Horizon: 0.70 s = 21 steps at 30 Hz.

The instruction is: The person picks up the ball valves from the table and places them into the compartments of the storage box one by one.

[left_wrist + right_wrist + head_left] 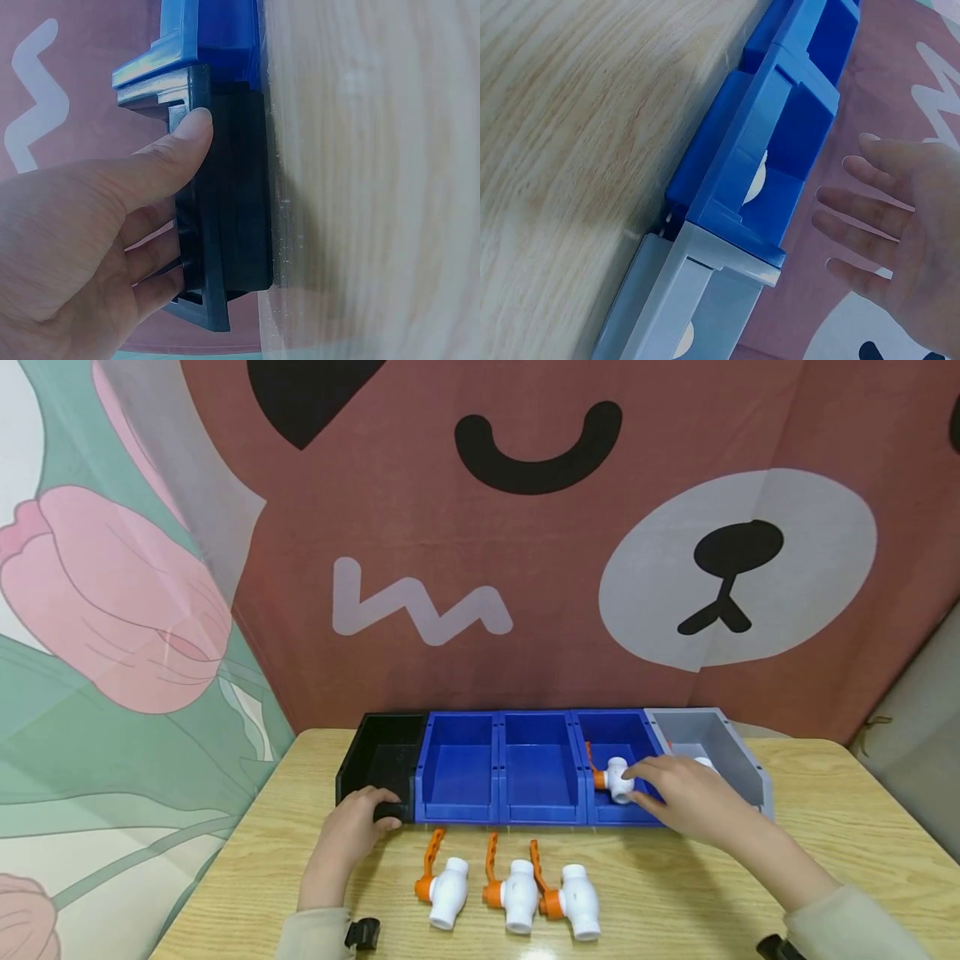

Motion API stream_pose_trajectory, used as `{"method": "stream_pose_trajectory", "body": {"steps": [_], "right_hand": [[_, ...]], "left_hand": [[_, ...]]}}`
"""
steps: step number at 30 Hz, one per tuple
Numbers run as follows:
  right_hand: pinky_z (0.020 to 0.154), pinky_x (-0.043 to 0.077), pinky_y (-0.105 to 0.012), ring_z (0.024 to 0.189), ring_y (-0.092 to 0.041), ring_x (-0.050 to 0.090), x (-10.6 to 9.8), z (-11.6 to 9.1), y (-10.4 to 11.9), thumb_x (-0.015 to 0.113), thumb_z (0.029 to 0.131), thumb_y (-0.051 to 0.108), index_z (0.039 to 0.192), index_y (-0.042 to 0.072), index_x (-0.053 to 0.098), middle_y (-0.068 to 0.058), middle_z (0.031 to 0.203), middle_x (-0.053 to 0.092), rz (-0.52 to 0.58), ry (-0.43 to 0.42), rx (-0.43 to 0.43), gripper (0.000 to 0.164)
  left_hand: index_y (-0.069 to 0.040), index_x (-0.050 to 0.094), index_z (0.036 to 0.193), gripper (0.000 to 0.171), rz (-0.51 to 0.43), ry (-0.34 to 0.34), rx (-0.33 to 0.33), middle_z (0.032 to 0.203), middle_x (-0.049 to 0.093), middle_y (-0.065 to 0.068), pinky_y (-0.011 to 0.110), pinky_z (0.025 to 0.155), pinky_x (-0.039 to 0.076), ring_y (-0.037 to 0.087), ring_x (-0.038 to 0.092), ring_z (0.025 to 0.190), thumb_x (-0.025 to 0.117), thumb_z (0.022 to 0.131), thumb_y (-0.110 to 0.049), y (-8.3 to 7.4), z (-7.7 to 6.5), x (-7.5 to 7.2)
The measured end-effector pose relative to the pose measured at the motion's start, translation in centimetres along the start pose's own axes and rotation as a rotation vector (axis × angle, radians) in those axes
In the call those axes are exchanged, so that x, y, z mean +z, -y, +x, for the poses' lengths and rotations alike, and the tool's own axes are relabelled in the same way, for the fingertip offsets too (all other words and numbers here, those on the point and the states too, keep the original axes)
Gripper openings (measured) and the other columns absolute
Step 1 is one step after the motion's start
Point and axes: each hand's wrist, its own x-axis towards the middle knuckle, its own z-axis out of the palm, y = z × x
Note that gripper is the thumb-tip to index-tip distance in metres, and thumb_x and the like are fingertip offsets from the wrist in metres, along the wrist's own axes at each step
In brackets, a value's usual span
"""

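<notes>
My left hand [348,833] grips the front edge of the black bin [240,195], with the thumb on the outer face and the fingers tucked over the rim. At the right, my right hand [692,797] is over the right-hand blue bin [618,728], where a white ball valve [618,781] with an orange handle lies. In the right wrist view the fingers of my right hand [922,232] are extended and hold nothing, apart from the valve [756,184]. Three more such ball valves, left [448,893], middle [521,897] and right [580,902], lie on the table before the bins.
Two other blue bins [459,777] [538,777] stand between the black bin and the right-hand blue one. A grey bin [746,760] at the row's right end holds a white piece [684,341], partly hidden. Behind the wooden table [285,827] hangs a printed cloth [555,610].
</notes>
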Motion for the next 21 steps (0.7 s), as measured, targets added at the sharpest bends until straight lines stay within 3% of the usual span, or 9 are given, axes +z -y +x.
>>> {"method": "stream_pose_trajectory", "body": {"steps": [12, 21], "right_hand": [[0.082, 0.054, -0.054, 0.098, -0.033, 0.067, -1.1, -1.8, -0.2, 0.077, 0.087, 0.025, 0.104, 0.012, 0.074, -0.004, 0.102, 0.071, 0.033, 0.012, 0.127, 0.021], [0.07, 0.056, -0.044, 0.088, -0.025, 0.066, -1.5, -3.0, -1.1, 0.074, 0.089, 0.023, 0.106, 0.014, 0.074, -0.004, 0.102, 0.071, 0.109, -0.011, 0.205, 0.019]], "left_hand": [[-0.012, 0.073, 0.105, 0.024, 0.01, 0.018, -0.008, 0.11, 0.067, 0.011, 0.053, 0.091, 0.051, 0.036, 0.061, 0.109, 0.08, 0.083, -0.017, 0.0, 0.0, 0.0], [-0.012, 0.073, 0.106, 0.025, 0.007, 0.021, -0.008, 0.113, 0.067, 0.011, 0.053, 0.091, 0.051, 0.037, 0.061, 0.11, 0.08, 0.083, -0.018, 0.0, 0.0, 0.1]]}}
